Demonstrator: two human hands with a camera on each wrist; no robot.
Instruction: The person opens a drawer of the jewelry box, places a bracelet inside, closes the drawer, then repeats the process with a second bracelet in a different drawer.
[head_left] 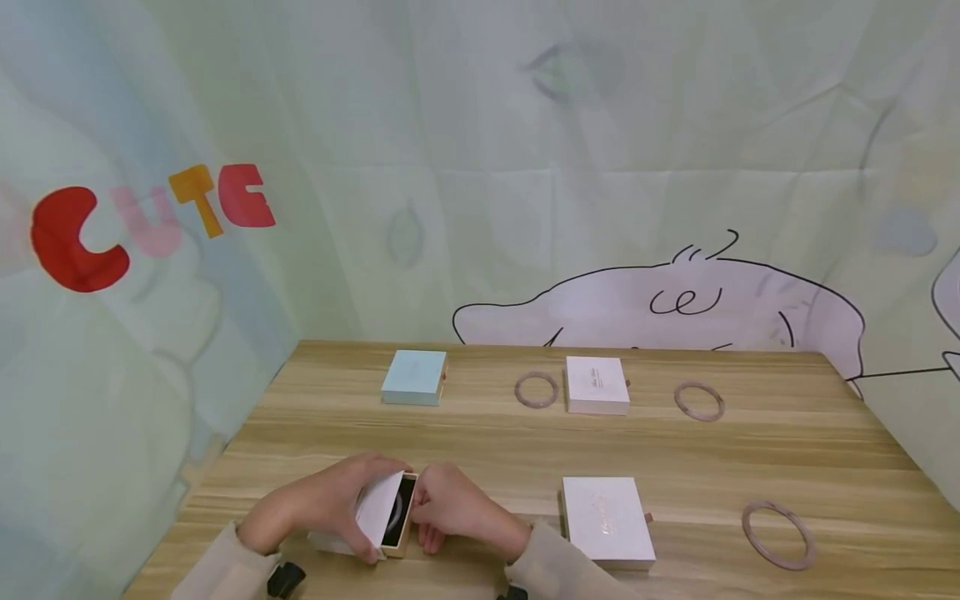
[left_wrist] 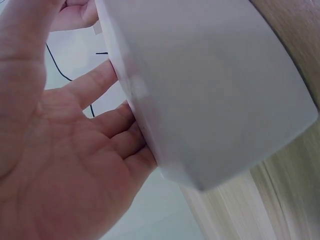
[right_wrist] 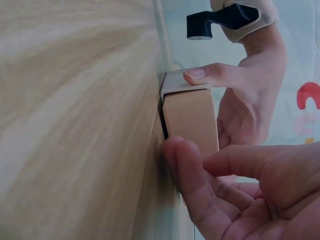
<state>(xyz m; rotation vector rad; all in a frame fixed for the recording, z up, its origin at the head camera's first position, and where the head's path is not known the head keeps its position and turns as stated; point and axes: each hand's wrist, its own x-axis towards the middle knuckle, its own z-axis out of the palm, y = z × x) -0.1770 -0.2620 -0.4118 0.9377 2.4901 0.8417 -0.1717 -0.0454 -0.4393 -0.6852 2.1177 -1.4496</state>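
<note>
My left hand [head_left: 326,498] grips a white slide-out box [head_left: 377,510], thumb on its near side and fingers on its far side. Its tan drawer [right_wrist: 189,114] is partly out toward the right. Inside the drawer's dark lining, part of a pale bangle [head_left: 394,514] shows. At the drawer's end my right hand [head_left: 456,504] pinches with thumb and fingers; the pull there is hidden by the fingertips. In the left wrist view, the blank white face of the box [left_wrist: 210,95] stands beside the left fingers.
A light blue box [head_left: 416,372] and a white box [head_left: 596,383] lie along the back. Another white box [head_left: 606,518] sits right of my hands. Bangles lie at the back middle [head_left: 516,389], back right [head_left: 701,417] and front right [head_left: 810,542] of the wooden table [head_left: 495,442].
</note>
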